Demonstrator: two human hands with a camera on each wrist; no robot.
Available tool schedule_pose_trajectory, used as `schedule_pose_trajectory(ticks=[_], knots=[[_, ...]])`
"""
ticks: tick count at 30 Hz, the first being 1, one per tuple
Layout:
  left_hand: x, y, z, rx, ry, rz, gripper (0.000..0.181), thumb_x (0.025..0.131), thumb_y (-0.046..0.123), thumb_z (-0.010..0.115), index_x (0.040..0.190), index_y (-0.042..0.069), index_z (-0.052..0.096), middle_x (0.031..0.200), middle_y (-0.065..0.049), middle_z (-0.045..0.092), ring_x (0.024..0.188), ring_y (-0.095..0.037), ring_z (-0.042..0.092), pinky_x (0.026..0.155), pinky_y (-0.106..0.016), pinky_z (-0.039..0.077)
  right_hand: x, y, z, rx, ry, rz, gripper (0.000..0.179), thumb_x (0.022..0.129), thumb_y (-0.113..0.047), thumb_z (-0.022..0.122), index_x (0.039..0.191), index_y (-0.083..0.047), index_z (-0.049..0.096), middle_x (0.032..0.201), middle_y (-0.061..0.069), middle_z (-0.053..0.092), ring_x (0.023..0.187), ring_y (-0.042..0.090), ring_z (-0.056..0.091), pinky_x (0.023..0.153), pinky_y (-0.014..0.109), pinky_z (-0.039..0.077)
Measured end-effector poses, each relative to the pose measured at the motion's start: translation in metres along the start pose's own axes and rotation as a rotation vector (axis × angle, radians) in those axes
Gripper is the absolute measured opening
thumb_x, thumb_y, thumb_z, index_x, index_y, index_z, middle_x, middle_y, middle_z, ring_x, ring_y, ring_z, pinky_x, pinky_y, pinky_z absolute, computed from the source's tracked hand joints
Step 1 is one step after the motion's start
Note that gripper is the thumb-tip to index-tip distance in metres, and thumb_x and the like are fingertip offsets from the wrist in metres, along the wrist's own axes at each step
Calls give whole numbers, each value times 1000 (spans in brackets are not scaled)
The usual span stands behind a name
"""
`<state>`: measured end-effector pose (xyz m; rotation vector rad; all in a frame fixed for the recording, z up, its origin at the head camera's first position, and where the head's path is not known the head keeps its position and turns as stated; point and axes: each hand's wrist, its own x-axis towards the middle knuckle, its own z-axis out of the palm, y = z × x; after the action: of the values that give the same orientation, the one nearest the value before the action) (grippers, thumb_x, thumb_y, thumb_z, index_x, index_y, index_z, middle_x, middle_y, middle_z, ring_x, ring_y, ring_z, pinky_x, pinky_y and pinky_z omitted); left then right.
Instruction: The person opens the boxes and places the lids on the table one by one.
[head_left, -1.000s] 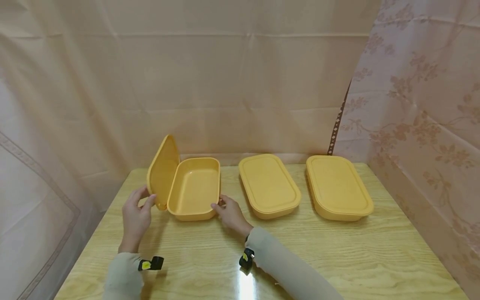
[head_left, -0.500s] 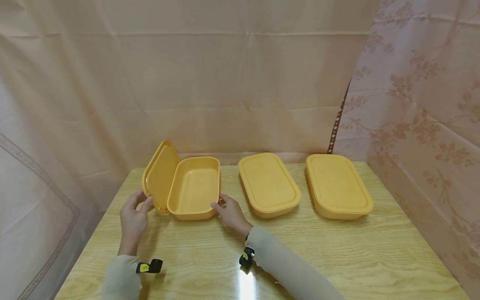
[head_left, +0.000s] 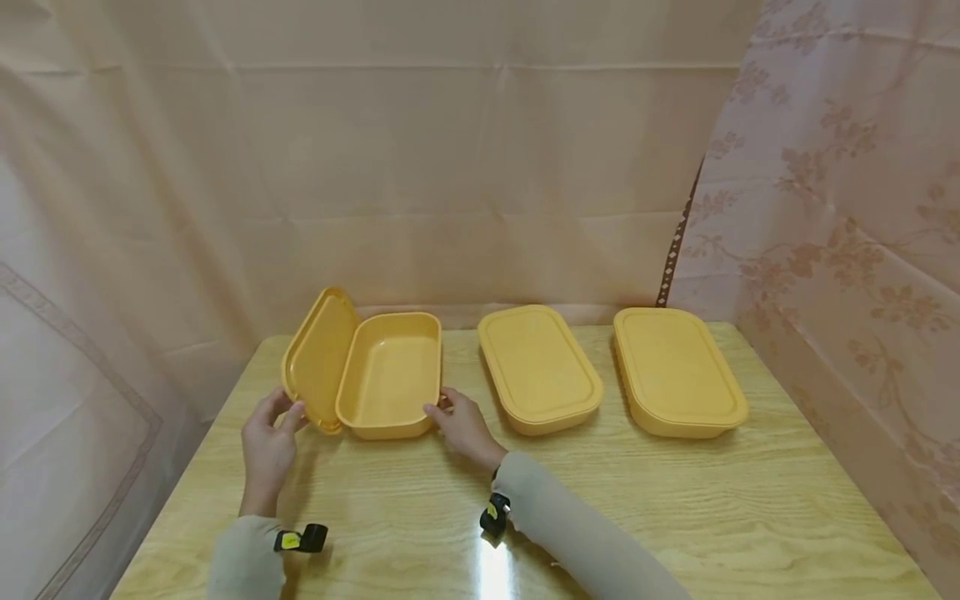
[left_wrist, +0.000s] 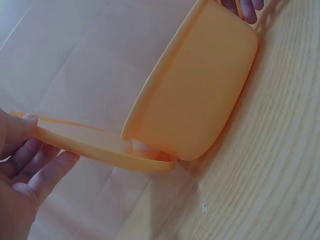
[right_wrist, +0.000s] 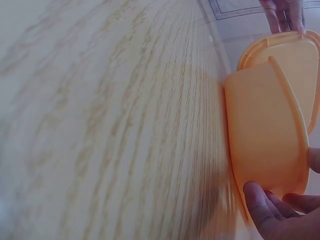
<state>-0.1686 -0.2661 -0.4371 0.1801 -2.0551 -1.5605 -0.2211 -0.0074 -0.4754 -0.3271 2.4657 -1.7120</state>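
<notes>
At the left of the table stands a yellow lidded food container (head_left: 386, 432), its inside bare in the head view. Its yellow lid (head_left: 322, 367) leans outward on the left, tilted away from the opening. My left hand (head_left: 270, 454) pinches the lid's outer edge near the front, thumb on one face and fingers behind, as the left wrist view also shows on the lid (left_wrist: 100, 147). With thumb and fingers, my right hand (head_left: 465, 429) holds the front right corner of the container. The right wrist view shows those fingers against the container wall (right_wrist: 265, 130).
Two more yellow containers, a middle one (head_left: 540, 367) and a right one (head_left: 678, 371), stand with lids on. All rest near the back edge of the wooden table (head_left: 420, 517). A beige curtain (head_left: 465, 167) hangs behind, a patterned cloth (head_left: 847, 250) at the right.
My left hand has tilted the lid further outward and down to the left, away from the container. My right hand and the container have stayed in place.
</notes>
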Motion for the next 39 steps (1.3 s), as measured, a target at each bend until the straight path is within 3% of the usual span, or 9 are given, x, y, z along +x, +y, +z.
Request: schedule_pose_trajectory(ticks=[6,10,14,17,23,27,31,39], knots=[[-2,1,0,44,-6,-53,29,92,-8,57,121,-14,56,85,18,55,81,7,56,69,-15,57,0,0,-1,-4,1,-7,39,97,-21,60,128,3,57,101,14,64,80,17,63,62,21,51],[-3,3,-1,105,-24,-47,28,92,-8,57,120,-14,56,89,9,57,81,9,55,69,-16,57,1,1,-1,-2,0,-9,38,97,-20,60,127,3,57,100,14,63,80,20,64,62,22,52],[-2,5,-3,247,-13,-54,29,93,1,60,119,-11,59,98,-17,66,79,14,50,66,-7,50,0,0,-1,-5,-2,-7,39,97,-21,60,128,3,56,101,15,64,80,21,65,62,22,51],[-1,7,-7,354,4,-70,30,94,8,61,118,-9,61,108,-27,66,75,19,44,63,-1,39,0,1,0,-15,-1,-6,41,97,-22,61,128,3,56,101,14,64,79,17,63,62,21,50],[1,7,-9,411,37,-37,29,94,13,60,114,-9,65,104,-28,68,72,24,38,61,-1,34,0,1,-1,-15,-1,-10,41,97,-22,60,129,3,55,101,14,63,79,20,64,61,21,51],[2,5,-10,417,57,-31,34,94,13,59,123,-6,61,103,-30,69,72,25,39,64,3,33,1,2,-1,-8,-7,-3,42,97,-22,60,130,3,54,102,14,63,81,23,66,62,21,52],[3,5,-12,458,62,-48,41,93,13,58,131,-2,57,103,-28,70,74,16,48,63,3,33,1,3,-1,-3,-13,14,46,97,-22,60,135,3,51,103,14,62,82,24,66,62,22,52],[9,12,-22,546,43,-125,38,95,18,53,126,-3,60,103,-26,71,65,-1,53,54,-15,38,1,3,-2,-8,-14,16,50,97,-23,61,137,3,49,104,14,62,83,14,61,64,23,53]])
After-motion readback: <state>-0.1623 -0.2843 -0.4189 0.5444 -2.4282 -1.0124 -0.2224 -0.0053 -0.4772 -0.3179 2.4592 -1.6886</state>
